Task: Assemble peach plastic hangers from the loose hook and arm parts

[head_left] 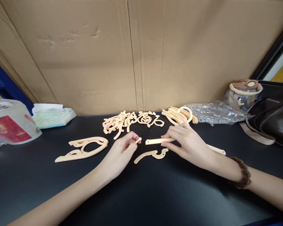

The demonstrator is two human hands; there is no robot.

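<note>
My left hand [122, 150] pinches a small cream plastic piece [138, 140], whose tip shows past the fingers. My right hand [184, 144] grips a long flat cream plastic strip [155, 141] with a hole at its left end; part of the strip is hidden by the fingers. The two pieces are apart. Between and just below the hands lies a curved cream hook-shaped piece [151, 153]. Behind my right wrist, the end of another cream strip [216, 149] with a hole sticks out. Left of my left hand rests a folded cream plastic hanger [85, 149].
Along the back lie a heap of curved cream pieces [119, 122], several ring pieces [145, 118] and a stack of long strips [176, 115]. Crumpled clear plastic [207, 112] and a strapped cup [244, 94] are at right. A tissue pack [55, 117] and a tape roll [13, 122] stand left.
</note>
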